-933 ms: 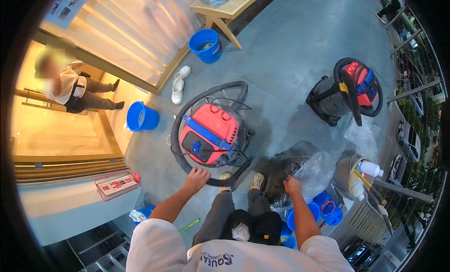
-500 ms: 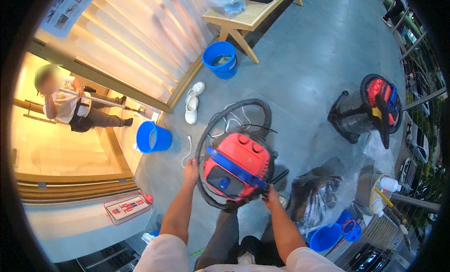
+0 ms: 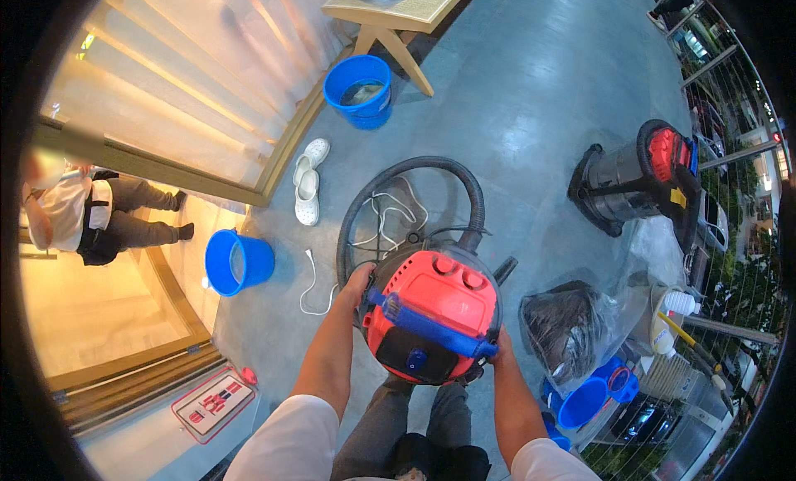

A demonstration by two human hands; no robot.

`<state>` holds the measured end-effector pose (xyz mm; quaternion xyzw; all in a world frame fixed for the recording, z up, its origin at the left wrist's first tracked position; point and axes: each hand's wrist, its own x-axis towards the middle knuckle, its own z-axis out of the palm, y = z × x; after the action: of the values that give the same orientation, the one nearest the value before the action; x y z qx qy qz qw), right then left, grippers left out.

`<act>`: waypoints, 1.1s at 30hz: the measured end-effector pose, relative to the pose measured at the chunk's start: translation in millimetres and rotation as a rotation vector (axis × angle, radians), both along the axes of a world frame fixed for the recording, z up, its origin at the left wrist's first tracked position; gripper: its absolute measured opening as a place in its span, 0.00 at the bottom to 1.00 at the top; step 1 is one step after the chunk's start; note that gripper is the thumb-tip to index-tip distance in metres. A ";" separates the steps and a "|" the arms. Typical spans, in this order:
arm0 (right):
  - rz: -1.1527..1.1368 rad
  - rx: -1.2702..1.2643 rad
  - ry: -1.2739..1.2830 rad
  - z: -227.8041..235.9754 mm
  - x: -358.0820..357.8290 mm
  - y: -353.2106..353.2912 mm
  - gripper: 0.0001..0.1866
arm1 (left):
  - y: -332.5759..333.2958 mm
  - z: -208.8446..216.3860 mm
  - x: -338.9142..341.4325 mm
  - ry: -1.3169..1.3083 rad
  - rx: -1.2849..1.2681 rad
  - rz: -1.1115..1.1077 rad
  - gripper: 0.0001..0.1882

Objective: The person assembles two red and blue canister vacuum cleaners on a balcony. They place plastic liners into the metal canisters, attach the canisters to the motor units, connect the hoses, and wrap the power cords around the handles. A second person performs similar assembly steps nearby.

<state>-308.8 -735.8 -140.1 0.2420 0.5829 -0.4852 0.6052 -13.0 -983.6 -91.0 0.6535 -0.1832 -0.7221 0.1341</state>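
In front of my legs is a wet-dry vacuum cleaner (image 3: 439,290) with a red top, a blue handle across it and a dark switch panel. Its black ribbed hose (image 3: 406,167) arcs round the far and left side. My left hand (image 3: 358,284) grips the left edge of the top, beside the hose. On the right edge, near the end of the blue handle, is my right hand (image 3: 501,347), its fingers partly hidden by the machine. A white cord (image 3: 390,216) lies loosely coiled behind, its plug end trailing to the left.
A second vacuum cleaner (image 3: 626,178) stands at the right by the cable railing (image 3: 734,162). Left are two blue buckets (image 3: 240,264), white clogs (image 3: 307,187) and a person (image 3: 91,211) in the doorway. A plastic-wrapped dark bundle (image 3: 564,327) lies near right; a bench (image 3: 398,8) stands far off.
Both hands have moved onto the sides of the vacuum's top, the left one inward from the hose. The top now appears slightly right and nearer the camera. My view has shifted.
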 end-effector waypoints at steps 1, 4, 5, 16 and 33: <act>-0.007 -0.009 0.003 -4.2 -0.9 1.0 0.25 | -0.8 1.7 -1.7 0.013 -0.016 -0.010 0.19; -0.045 0.028 -0.021 -16.6 -2.9 0.9 0.24 | 0.7 4.8 -6.1 -0.123 -0.194 -0.069 0.17; -0.081 0.117 -0.043 -18.3 -2.9 0.8 0.23 | 2.8 3.6 -6.1 -0.197 -0.282 -0.077 0.16; 0.894 0.481 1.463 140.9 4.8 -34.5 0.19 | 33.9 -15.8 4.6 -0.244 -0.713 -0.072 0.20; 1.575 -0.085 1.306 288.4 81.6 -111.7 0.20 | 79.0 32.6 73.3 -0.638 -0.614 -0.214 0.18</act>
<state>-227.2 -847.5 148.2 -0.5428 0.7745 -0.0072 0.3247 60.3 -904.6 -58.4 0.7507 -0.4874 -0.4068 0.1828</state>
